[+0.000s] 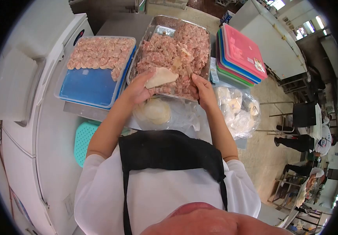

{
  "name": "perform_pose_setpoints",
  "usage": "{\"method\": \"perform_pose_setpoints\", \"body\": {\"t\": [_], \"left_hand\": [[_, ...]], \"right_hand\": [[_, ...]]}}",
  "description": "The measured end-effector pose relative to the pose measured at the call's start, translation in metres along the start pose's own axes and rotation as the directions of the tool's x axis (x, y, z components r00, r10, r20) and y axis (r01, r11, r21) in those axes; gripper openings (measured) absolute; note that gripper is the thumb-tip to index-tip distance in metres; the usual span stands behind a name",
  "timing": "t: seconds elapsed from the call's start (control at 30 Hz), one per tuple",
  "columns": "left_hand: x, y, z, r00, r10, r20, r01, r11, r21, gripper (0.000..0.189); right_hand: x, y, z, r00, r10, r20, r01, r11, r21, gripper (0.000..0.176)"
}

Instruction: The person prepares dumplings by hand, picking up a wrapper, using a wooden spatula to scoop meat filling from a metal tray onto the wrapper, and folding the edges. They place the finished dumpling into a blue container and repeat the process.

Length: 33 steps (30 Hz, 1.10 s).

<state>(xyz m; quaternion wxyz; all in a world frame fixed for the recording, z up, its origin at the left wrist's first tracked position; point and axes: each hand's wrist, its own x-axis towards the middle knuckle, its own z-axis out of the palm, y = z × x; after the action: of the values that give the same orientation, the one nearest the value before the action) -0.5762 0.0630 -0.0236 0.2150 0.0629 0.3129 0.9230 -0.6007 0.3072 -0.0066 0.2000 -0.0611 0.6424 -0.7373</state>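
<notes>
A flat, pale dough wrapper (162, 78) lies across the fingers of my left hand (140, 87), over the near left part of a metal tray (129, 74) heaped with ground meat (192, 37). My right hand (205, 91) is closed on a thin utensil (189, 71) whose tip is among the meat. Just below the tray, a stack of round wrappers (153, 111) sits in clear plastic. To the left, filled pieces (100, 53) stand in rows at the far part of a blue-bottomed tray (86, 88).
Stacked coloured lids (243, 51) stand right of the meat tray. Below them is a plastic bag (237, 113) of more wrappers. A turquoise basket (84, 143) is at the lower left. Two other people (324, 140) work at the far right, beyond a black chair (304, 114).
</notes>
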Motion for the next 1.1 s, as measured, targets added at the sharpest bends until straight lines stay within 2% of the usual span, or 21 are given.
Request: {"method": "perform_pose_setpoints", "body": {"t": [0.03,0.07,0.1,0.13,0.2,0.23,0.33,0.37,0.4,0.47,0.57,0.67,0.7,0.73,0.8,0.83,0.87,0.97,1.0,1.07,1.1], "left_hand": [[0.005,0.005,-0.002,0.999,0.018,-0.034,0.006,0.8,0.6,0.04],[0.011,0.012,-0.003,0.997,0.052,-0.053,0.036,0.282,0.959,0.038],[0.013,0.018,0.001,0.995,0.092,-0.048,0.078,-0.347,0.935,0.037],[0.008,0.019,0.007,0.989,0.145,-0.021,0.043,-0.153,0.987,0.036],[0.001,0.023,0.019,0.966,0.257,0.018,-0.078,0.225,0.971,0.034],[0.007,0.022,0.005,0.971,0.211,0.114,-0.177,0.31,0.934,0.035],[0.019,0.035,-0.013,0.985,0.11,0.132,-0.138,0.042,0.99,0.035],[0.024,0.031,-0.027,0.946,0.252,0.204,-0.132,-0.275,0.952,0.034],[0.023,0.032,-0.023,0.939,0.304,0.164,-0.148,-0.074,0.986,0.033],[0.019,0.034,-0.015,0.925,0.374,0.061,-0.193,0.327,0.925,0.032],[0.023,0.039,-0.028,0.976,0.216,0.016,-0.057,0.186,0.981,0.031],[0.023,0.04,-0.025,0.975,0.22,-0.033,0.026,0.034,0.999,0.032],[0.02,0.042,-0.019,0.987,0.157,-0.021,-0.033,0.334,0.942,0.032],[0.01,0.041,-0.008,0.996,0.087,0.004,-0.056,0.61,0.79,0.033],[0.008,0.038,-0.003,0.994,0.097,0.042,-0.089,0.548,0.832,0.035],[0.016,0.039,-0.005,0.985,0.163,0.063,-0.093,0.184,0.979,0.036],[0.021,0.04,-0.007,0.97,0.217,0.112,-0.066,-0.21,0.975,0.038],[0.016,0.04,-0.006,0.946,0.266,0.183,-0.183,-0.026,0.983,0.035],[0.016,0.044,-0.001,0.948,0.244,0.205,-0.232,0.085,0.969,0.034],[0.015,0.048,0.009,0.95,0.199,0.241,-0.296,0.319,0.901,0.033],[0.019,0.045,0.004,0.976,0.216,0.026,-0.063,0.167,0.984,0.032]], "right_hand": [[0.001,0.0,-0.003,1.0,-0.004,0.01,0.004,1.0,-0.008,0.035],[0.001,0.002,-0.004,1.0,-0.005,0.02,0.005,1.0,-0.016,0.035],[-0.001,0.004,-0.003,1.0,0.011,-0.011,-0.012,0.999,-0.039,0.034],[-0.001,0.004,-0.003,0.999,0.024,-0.04,-0.026,0.997,-0.068,0.033],[0.005,-0.003,-0.005,0.999,0.013,-0.052,-0.018,0.996,-0.093,0.033],[0.004,-0.002,-0.007,0.999,0.014,-0.039,-0.017,0.996,-0.086,0.033],[0.0,-0.004,-0.012,1.0,0.009,-0.028,-0.011,0.995,-0.099,0.031],[0.001,-0.008,-0.014,1.0,0.001,-0.027,-0.004,0.994,-0.112,0.03],[0.002,-0.012,-0.016,1.0,-0.007,-0.024,0.004,0.992,-0.127,0.029],[0.003,-0.018,-0.018,1.0,-0.009,-0.008,0.008,0.993,-0.114,0.029],[0.001,-0.026,-0.019,1.0,-0.006,-0.005,0.005,0.99,-0.141,0.029],[0.001,-0.03,-0.019,0.999,-0.029,-0.031,0.022,0.977,-0.21,0.032],[0.003,-0.031,-0.019,0.998,-0.043,-0.045,0.031,0.972,-0.234,0.033],[0.003,-0.031,-0.02,0.999,-0.041,-0.035,0.032,0.974,-0.223,0.033],[0.006,-0.03,-0.022,0.999,-0.039,-0.011,0.035,0.979,-0.202,0.033],[0.005,-0.029,-0.022,0.999,-0.031,-0.021,0.026,0.977,-0.211,0.033],[0.006,-0.029,-0.022,0.999,-0.029,-0.029,0.022,0.975,-0.221,0.033],[0.007,-0.037,-0.018,0.998,-0.007,-0.068,-0.012,0.962,-0.272,0.032],[0.004,-0.038,-0.017,0.996,0.009,-0.09,-0.034,0.958,-0.285,0.032],[0.004,-0.038,-0.02,0.997,-0.043,-0.056,0.024,0.954,-0.3,0.031],[0.006,-0.039,-0.022,0.996,-0.076,-0.036,0.061,0.949,-0.309,0.03]]}}
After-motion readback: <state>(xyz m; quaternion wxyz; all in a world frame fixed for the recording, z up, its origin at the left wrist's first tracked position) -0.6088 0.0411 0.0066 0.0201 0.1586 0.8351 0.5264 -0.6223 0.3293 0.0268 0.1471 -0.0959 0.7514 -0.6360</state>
